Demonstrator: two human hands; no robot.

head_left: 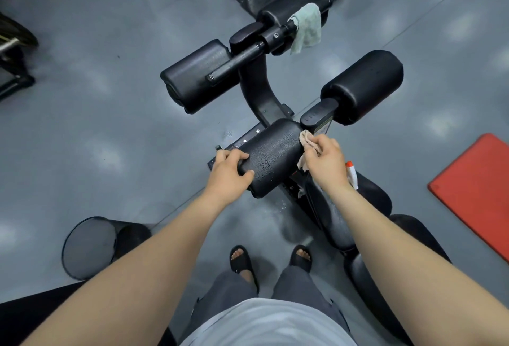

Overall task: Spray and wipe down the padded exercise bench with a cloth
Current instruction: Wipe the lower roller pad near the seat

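Left hand (228, 170) fingers (234, 154) curled round wet pad (272, 155), right hand (325, 162) fingers (322, 142) pinching cloth (307, 137), mesh bin (82, 252) nearby

The bench pads (271, 157) are black, the near one speckled with wet droplets. A pale pink cloth (308, 139) meets it; a mint-green towel (307, 27) hangs farther off. Grey floor (110, 42), red mat (479, 183), orange-capped white spray bottle (352, 175), black sandals (242, 259).

Bare floor (115, 130) left; roller pads (366, 84), bin (91, 246) crowd rest.
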